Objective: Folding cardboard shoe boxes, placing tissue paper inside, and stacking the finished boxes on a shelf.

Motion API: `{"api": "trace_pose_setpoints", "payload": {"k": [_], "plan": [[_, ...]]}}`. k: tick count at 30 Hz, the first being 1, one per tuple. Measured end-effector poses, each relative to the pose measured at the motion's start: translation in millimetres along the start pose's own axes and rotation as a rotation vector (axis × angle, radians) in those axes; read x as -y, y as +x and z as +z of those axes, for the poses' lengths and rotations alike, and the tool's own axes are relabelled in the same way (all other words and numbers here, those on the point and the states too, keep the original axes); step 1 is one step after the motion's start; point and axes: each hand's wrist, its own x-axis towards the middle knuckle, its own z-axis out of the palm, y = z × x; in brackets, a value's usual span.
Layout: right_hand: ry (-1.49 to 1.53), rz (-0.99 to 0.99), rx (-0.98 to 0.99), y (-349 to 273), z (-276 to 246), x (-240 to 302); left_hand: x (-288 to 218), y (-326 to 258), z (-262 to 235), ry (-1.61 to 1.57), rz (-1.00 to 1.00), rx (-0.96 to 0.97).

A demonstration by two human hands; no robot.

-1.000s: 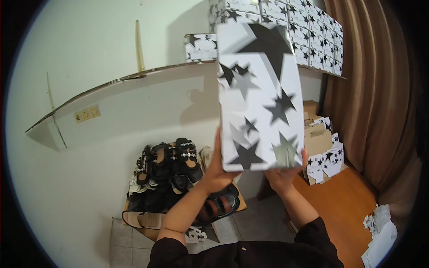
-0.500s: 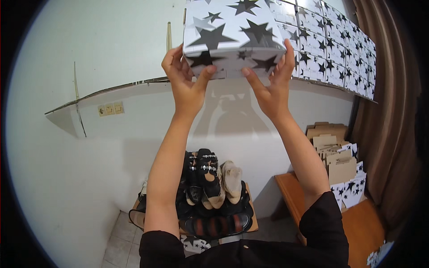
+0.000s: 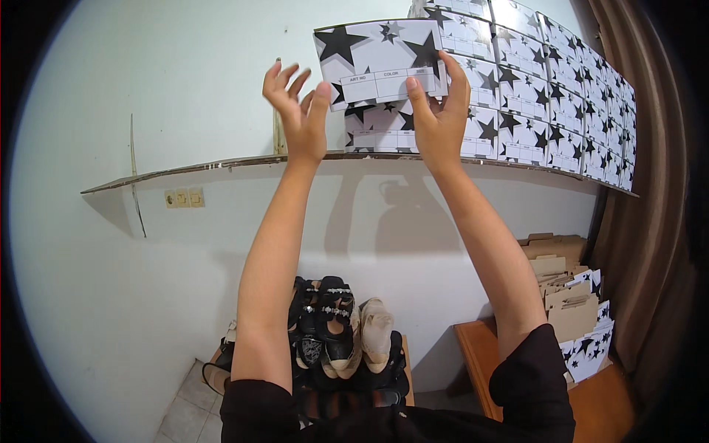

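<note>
**A:** Starting at the left: wall sockets (image 3: pixel 185 198) under a long shelf (image 3: pixel 221 166). Then the left hand (image 3: pixel 299 111), raised, fingers (image 3: pixel 284 77) fanned wide and holding nothing, thumb just at the left edge of the star-printed box (image 3: pixel 377 63).

**B:** And the box itself?

**A:** Up on the shelf, sitting on another box of the same kind, label end facing out, hard against the stack of matching boxes (image 3: pixel 546 96) to its right. Right hand (image 3: pixel 436 118) laid against that label end, thumb and fingers (image 3: pixel 454 74) fairly close together, pressing flat rather than wrapping, by the look of it.

**B:** Stage of the work?

**A:** Seating, most likely: box up and resting, last nudge into line. Next calls for a square push from the right palm until flush with the neighbours, then a clean release without dragging the box back out.

**B:** Below?

**A:** Shoes (image 3: pixel 340 332) piled between the forearms, a wooden bench (image 3: pixel 480 347) to the right, flat cardboard pieces (image 3: pixel 561 288) beyond, and a brown curtain (image 3: pixel 650 258) at the far edge.

**B:** Compared with half a second ago?

**A:** Then clamped between both hands and held overhead, short of the stack. Now set down, left hand let go and spread, only the right in contact.
</note>
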Motion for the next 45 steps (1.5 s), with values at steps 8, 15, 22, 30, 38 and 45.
{"api": "trace_pose_setpoints", "payload": {"k": [8, 15, 22, 30, 38, 45], "plan": [[-0.241, 0.094, 0.16, 4, 14, -18, 24, 0, 9, 0.426, -0.118, 0.091], [-0.819, 0.06, 0.514, 2, 12, -41, 49, -6, 7, 1.343, -0.156, 0.523], [-0.64, -0.121, 0.316, -43, -23, -40, 6, -43, 4, 1.022, 0.142, 0.235], [-0.639, -0.038, 0.173, -207, -131, 14, -86, -175, -41, 0.663, 0.178, 0.282], [-1.054, 0.519, 0.133, -345, -261, 105, -139, -370, -94, 0.271, -0.495, 0.29], [-1.427, 0.835, 0.055, -404, -346, 192, -210, -496, -110, 0.113, -1.074, 0.456]]}}
